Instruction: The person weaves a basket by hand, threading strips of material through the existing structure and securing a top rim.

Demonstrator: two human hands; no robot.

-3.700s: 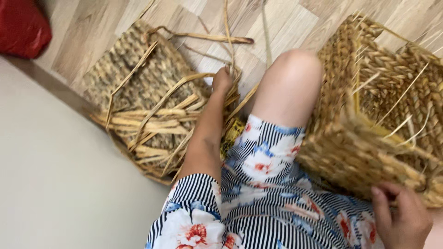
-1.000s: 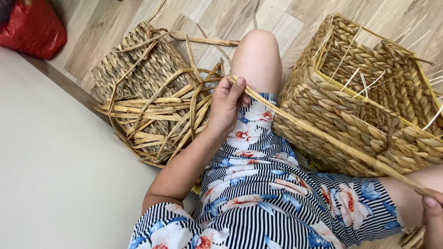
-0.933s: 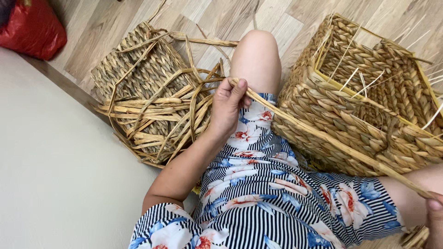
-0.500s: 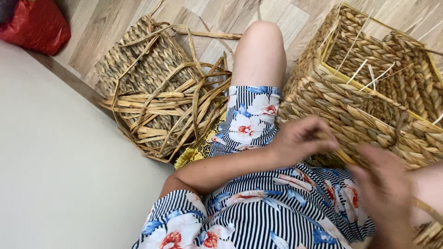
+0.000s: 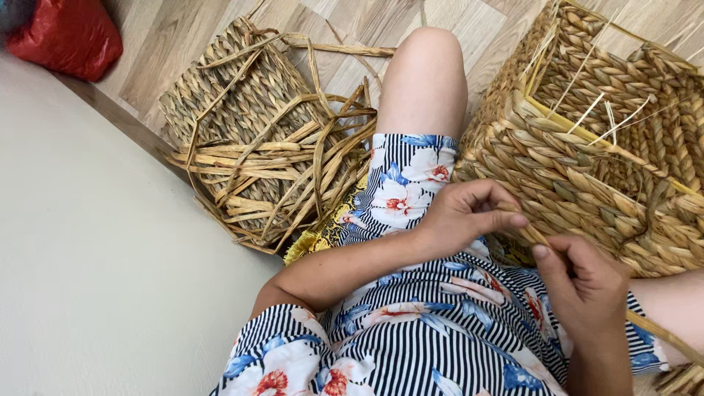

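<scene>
Woven seagrass basket on floor by right knee: walls braided up to rim, loose ends protruding. Both grips pinched on one seagrass strand: left hand, right hand. Spare strands heaped left, unused.

The woven basket stands on the floor at the right, just beside the raised knee. Left of the knee a flat woven mat lies on the floor with loose fibre strips piled on its near part. A bag sits at the far left. Near the basket's front wall both hands meet over the lap: left hand, right hand, a strand apparently running between their fingers
</scene>
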